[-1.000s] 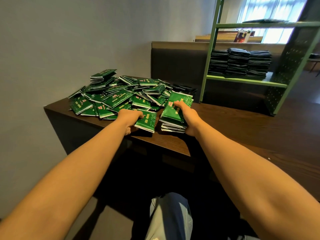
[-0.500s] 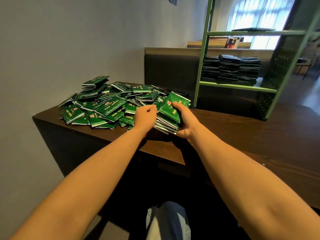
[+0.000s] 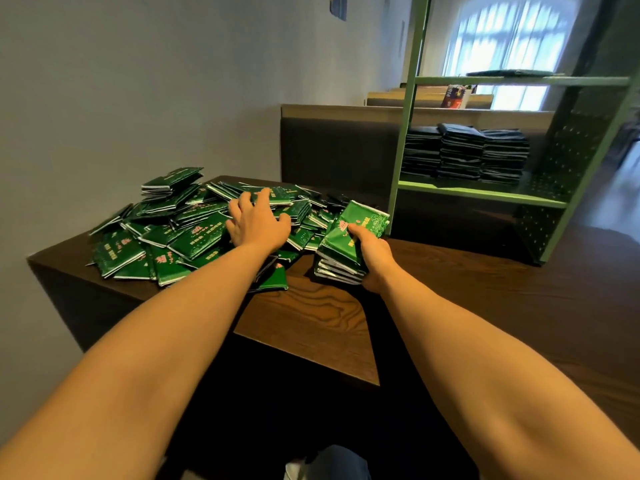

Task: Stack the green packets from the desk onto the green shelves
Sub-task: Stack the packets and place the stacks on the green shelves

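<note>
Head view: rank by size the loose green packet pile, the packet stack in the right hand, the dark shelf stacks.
Largest: loose green packet pile.
Dark shelf stacks and packet stack in right hand look similar. The former sit farther, so unranked.

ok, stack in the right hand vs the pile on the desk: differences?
The gripped stack is neatly aligned; the loose pile is scattered, packets overlapping at odd angles. The right hand grips the stack, thumb on top; the left hand lies spread on the pile. The stack is far smaller than the pile. Both are the same green packets.
</note>
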A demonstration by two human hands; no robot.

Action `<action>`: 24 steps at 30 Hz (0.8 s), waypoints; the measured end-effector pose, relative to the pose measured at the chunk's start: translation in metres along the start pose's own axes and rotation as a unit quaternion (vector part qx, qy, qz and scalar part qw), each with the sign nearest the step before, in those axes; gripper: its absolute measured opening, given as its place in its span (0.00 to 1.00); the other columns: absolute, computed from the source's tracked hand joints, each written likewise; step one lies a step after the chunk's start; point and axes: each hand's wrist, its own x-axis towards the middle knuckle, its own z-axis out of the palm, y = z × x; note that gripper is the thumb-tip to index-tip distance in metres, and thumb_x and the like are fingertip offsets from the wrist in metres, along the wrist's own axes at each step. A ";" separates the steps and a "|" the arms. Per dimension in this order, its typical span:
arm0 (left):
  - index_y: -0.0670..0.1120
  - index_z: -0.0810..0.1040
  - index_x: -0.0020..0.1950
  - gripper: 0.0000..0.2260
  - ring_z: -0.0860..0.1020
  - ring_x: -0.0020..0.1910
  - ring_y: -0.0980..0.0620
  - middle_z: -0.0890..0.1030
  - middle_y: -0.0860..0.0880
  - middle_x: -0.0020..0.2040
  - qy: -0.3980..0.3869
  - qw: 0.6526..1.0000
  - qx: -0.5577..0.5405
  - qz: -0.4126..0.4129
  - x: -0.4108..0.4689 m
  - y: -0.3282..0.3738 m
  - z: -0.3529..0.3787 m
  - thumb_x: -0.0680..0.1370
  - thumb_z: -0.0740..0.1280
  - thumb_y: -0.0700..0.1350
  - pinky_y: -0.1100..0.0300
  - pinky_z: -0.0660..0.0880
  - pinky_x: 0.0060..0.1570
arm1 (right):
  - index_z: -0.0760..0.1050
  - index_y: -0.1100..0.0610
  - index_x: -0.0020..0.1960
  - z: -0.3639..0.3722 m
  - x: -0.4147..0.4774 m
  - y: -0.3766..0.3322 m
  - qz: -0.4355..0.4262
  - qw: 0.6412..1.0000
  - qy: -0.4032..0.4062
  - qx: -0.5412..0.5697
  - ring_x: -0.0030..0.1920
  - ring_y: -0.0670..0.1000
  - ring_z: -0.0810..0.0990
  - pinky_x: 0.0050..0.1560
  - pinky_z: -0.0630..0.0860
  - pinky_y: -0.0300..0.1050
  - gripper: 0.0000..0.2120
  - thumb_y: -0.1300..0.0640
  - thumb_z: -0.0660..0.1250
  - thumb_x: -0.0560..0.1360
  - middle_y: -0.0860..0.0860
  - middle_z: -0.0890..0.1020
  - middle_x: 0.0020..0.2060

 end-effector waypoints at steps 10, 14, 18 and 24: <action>0.53 0.74 0.71 0.21 0.68 0.71 0.43 0.75 0.46 0.70 -0.019 0.997 -0.064 -0.050 0.027 -0.013 0.015 0.81 0.59 0.60 0.40 0.59 0.72 | 0.77 0.60 0.63 -0.011 0.018 0.002 -0.005 0.999 -0.037 -0.019 0.49 0.57 0.87 0.49 0.81 0.50 0.28 0.44 0.77 0.71 0.57 0.87 0.50; 0.48 0.84 0.44 0.14 0.78 0.47 0.44 0.83 0.48 0.44 0.106 0.983 -0.146 -0.035 0.016 -0.016 0.014 0.80 0.63 0.54 0.42 0.68 0.65 | 0.78 0.59 0.57 -0.014 0.015 0.002 -0.011 0.999 -0.032 -0.020 0.46 0.54 0.85 0.44 0.77 0.46 0.14 0.50 0.73 0.78 0.55 0.85 0.46; 0.44 0.85 0.43 0.09 0.80 0.44 0.45 0.85 0.46 0.44 0.173 0.953 -0.248 -0.032 0.002 -0.014 0.007 0.78 0.67 0.45 0.57 0.73 0.46 | 0.80 0.59 0.59 -0.014 0.013 0.004 -0.014 0.999 -0.036 -0.006 0.43 0.51 0.84 0.42 0.77 0.46 0.16 0.49 0.73 0.78 0.52 0.85 0.43; 0.43 0.82 0.52 0.08 0.77 0.46 0.51 0.82 0.47 0.52 0.164 0.926 -0.333 -0.063 -0.013 -0.012 0.004 0.76 0.67 0.35 0.63 0.70 0.44 | 0.77 0.56 0.68 -0.013 -0.004 0.001 0.015 0.999 -0.020 0.037 0.55 0.58 0.83 0.51 0.79 0.52 0.35 0.40 0.78 0.67 0.56 0.82 0.60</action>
